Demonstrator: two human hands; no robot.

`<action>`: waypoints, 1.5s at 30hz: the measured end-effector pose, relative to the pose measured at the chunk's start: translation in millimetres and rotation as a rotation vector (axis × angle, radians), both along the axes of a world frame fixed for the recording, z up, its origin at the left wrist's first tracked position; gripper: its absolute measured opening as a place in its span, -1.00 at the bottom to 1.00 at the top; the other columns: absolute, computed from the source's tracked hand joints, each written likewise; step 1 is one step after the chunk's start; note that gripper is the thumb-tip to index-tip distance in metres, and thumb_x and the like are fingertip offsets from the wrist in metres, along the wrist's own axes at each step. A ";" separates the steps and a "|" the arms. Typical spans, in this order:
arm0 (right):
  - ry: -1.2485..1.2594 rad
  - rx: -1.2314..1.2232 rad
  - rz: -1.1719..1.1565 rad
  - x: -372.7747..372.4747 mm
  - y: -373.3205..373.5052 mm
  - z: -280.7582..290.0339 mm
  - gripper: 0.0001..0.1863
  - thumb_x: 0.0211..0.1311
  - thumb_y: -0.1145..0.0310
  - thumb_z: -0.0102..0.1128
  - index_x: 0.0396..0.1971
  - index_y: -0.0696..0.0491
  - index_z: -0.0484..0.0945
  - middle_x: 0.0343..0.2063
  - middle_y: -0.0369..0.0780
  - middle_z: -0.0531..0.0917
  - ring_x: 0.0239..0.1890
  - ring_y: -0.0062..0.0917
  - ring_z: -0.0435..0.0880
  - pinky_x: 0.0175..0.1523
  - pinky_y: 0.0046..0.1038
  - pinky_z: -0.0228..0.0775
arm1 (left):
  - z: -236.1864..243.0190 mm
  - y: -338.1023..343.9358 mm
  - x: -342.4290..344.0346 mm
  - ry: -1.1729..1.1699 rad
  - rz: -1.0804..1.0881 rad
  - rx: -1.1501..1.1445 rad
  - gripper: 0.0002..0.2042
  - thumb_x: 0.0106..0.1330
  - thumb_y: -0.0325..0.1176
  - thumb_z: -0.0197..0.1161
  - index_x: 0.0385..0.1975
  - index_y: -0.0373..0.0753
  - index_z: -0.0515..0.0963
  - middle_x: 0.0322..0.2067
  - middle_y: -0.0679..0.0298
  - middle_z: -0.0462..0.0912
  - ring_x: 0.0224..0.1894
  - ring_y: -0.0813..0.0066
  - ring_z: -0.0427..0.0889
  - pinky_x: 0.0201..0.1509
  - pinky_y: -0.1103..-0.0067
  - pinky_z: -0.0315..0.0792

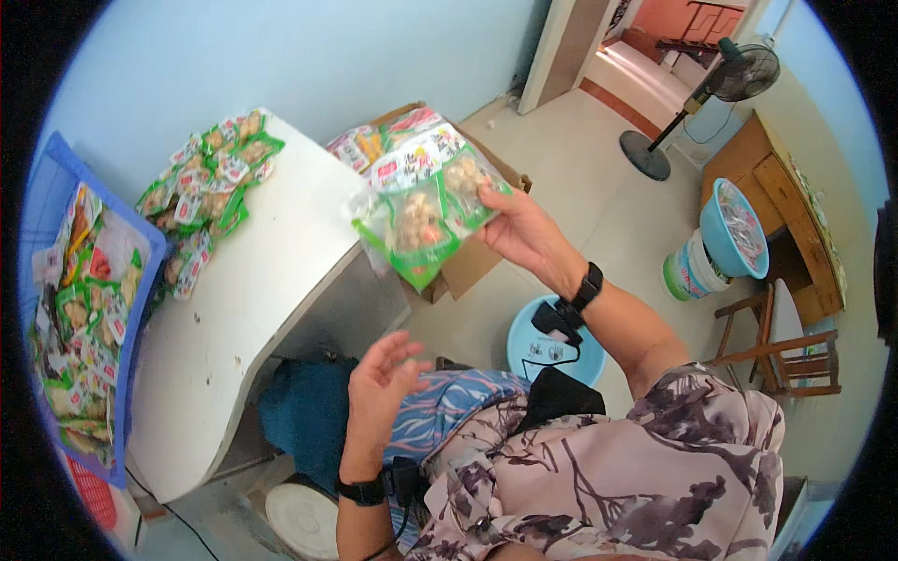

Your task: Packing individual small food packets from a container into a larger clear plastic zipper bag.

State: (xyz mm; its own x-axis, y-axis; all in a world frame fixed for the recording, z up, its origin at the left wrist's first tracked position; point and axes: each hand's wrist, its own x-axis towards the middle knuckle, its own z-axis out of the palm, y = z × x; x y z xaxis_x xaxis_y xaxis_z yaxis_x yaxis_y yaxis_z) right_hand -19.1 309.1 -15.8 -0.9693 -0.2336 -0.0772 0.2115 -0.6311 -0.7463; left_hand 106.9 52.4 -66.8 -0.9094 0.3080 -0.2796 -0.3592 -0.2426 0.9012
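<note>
My right hand [528,238] pinches the right edge of a clear plastic food bag [421,210] with green trim and pale brown pieces inside. The bag hangs tilted over a cardboard box [468,271], beyond the table's right edge. Other colourful bags [354,147] show in the box behind it. Above my lap, my left hand [382,379] is empty, its fingers loosely bent and apart. Small green-and-clear snack packets [210,178] lie heaped on the white table [271,243]. At the far left, a blue plastic basket [140,248] holds many similar packets.
A light blue basin [514,341] stands on the floor to my right. Farther right are a bucket [687,271], another blue basin [718,224] with packets, a wooden chair [772,351] and a wooden desk [781,206]. A standing fan [645,154] is near the doorway.
</note>
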 end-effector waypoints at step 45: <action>-0.012 2.009 0.856 152.0 187.3 -337.9 -0.29 -0.07 0.47 0.32 0.21 0.01 0.39 0.24 -0.01 0.35 0.18 -0.08 0.42 0.21 -0.18 0.40 | 8.6 -8.4 -114.2 0.965 0.046 -1.628 -0.23 0.08 -0.31 0.40 0.33 -0.19 0.19 0.35 0.04 0.18 0.40 -0.03 0.12 0.36 0.07 0.11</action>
